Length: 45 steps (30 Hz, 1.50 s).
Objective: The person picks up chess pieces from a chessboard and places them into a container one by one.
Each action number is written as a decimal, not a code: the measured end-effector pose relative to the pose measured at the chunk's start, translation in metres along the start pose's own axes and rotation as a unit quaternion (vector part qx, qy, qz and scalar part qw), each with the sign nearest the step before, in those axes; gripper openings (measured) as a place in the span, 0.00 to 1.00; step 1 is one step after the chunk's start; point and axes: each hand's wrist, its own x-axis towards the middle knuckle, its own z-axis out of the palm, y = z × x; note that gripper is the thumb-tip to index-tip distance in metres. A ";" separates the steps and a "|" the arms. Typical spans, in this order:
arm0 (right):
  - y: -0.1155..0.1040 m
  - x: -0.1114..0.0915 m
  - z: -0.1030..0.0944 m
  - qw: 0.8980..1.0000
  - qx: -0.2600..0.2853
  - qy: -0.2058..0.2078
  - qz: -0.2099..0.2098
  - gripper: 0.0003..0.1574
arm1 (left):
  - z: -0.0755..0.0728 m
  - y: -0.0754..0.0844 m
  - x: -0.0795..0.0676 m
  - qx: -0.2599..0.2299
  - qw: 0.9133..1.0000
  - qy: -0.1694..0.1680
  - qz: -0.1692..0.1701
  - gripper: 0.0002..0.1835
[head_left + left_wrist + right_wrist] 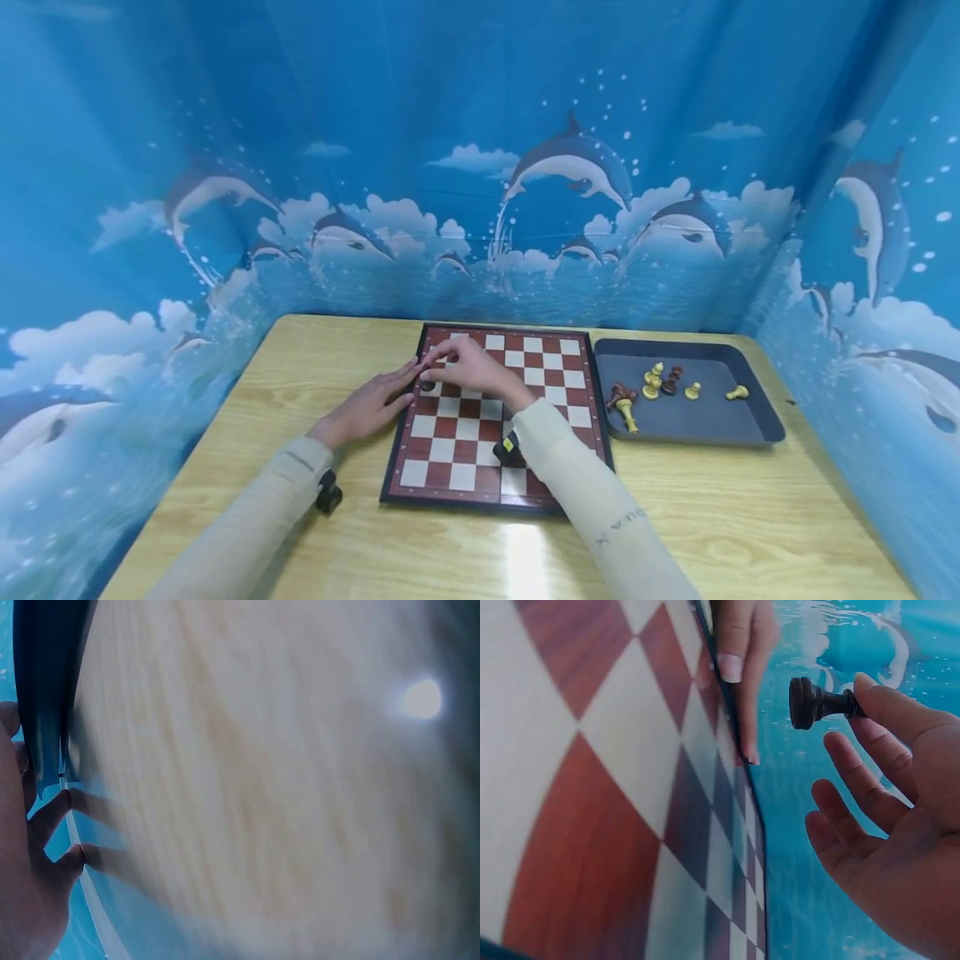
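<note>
A dark chess piece point(817, 703) is pinched at its top between the thumb and forefinger of my right hand point(476, 368). Its round base points toward the board in the right wrist view, while its top is hidden by the fingertips. That hand hangs over the far left part of the red-and-white chessboard point(467, 429), the other fingers loosely bent. My left hand point(371, 404) lies at the board's left edge with its fingers extended, fingertips right at the dark border. In the left wrist view, the left hand's thumb and fingers point(52, 814) show beside the board's side.
Right of the board stands a dark grey tray point(705, 423). Several yellow and brown chess pieces are in it, among them a yellow piece standing upright point(652, 382) and a yellow pawn on its side point(738, 392). A dolphin-print curtain point(420, 275) encloses the wooden table point(322, 550).
</note>
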 end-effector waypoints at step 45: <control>-0.004 -0.157 -0.109 0.961 -0.115 0.198 0.153 0.11 | 0.002 0.008 0.001 0.006 1.000 -0.012 -0.027 0.31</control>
